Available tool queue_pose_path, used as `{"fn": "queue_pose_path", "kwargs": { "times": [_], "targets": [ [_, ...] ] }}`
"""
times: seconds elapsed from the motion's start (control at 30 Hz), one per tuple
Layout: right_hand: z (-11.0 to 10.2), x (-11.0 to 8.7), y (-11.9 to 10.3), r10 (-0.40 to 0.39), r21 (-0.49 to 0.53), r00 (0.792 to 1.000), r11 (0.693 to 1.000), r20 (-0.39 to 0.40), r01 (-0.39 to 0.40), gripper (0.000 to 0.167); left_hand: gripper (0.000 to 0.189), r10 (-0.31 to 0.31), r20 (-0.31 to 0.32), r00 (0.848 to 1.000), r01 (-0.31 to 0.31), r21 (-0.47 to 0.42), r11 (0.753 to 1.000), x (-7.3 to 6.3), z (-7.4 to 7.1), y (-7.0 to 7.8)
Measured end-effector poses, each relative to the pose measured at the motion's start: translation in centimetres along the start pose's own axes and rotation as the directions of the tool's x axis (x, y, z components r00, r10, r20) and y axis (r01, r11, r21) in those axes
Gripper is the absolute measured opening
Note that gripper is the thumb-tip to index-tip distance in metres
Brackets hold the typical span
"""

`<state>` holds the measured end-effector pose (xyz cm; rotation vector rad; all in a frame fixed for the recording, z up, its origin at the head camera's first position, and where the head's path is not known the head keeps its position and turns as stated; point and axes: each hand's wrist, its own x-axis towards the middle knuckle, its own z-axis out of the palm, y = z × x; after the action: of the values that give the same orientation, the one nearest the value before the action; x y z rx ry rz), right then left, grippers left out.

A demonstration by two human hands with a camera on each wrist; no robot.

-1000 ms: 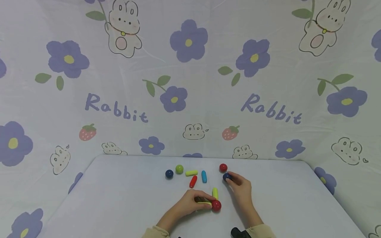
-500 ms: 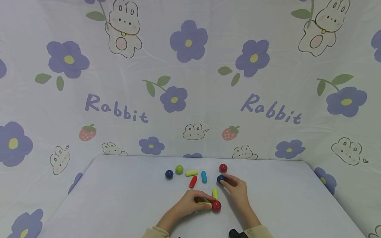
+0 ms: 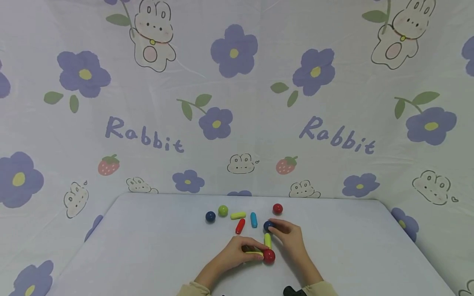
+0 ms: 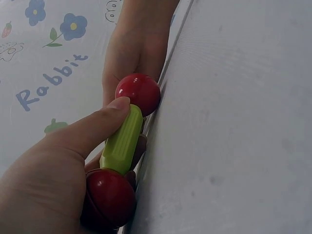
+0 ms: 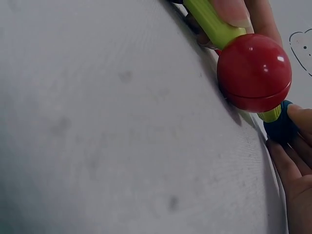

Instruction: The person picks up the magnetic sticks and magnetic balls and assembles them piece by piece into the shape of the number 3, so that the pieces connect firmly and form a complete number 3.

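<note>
My left hand [image 3: 237, 251] grips a yellow-green rod [image 4: 122, 139] near the table's front. In the left wrist view a red ball [image 4: 138, 93] sits at the rod's far end and another red ball [image 4: 110, 197] at its near end; the hand hides the near one in the head view. From the far red ball a second yellow-green rod [image 3: 268, 241] runs away across the table. A dark blue ball [image 3: 268, 225] is at that rod's other end, pinched between thumb and fingers of my right hand [image 3: 292, 238]. In the right wrist view ball and rod appear to touch.
Farther back on the white table [image 3: 148, 246] lie a dark blue ball [image 3: 210, 216], a green ball [image 3: 223, 211], a yellow-green rod [image 3: 238, 215], a red rod [image 3: 240, 226], a blue rod [image 3: 253, 220] and a red ball [image 3: 277, 209]. A patterned cloth [image 3: 259, 102] hangs behind.
My right hand has carried the dark blue ball left and slightly nearer, from beside the back red ball to the end of the upright-lying rod. The left hand has stayed put.
</note>
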<state>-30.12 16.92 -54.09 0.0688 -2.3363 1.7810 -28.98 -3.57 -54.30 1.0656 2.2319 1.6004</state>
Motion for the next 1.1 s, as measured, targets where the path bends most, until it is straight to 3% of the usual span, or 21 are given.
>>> {"fn": "queue_pose_path", "kwargs": {
  "times": [1.1],
  "targets": [
    [0.11,-0.25,-0.19,0.015,0.018,0.998,1.000,0.066,-0.017,0.026,0.029,-0.032,0.001,0.999,0.032,-0.003,0.999,-0.05,0.00,0.32]
  ]
}}
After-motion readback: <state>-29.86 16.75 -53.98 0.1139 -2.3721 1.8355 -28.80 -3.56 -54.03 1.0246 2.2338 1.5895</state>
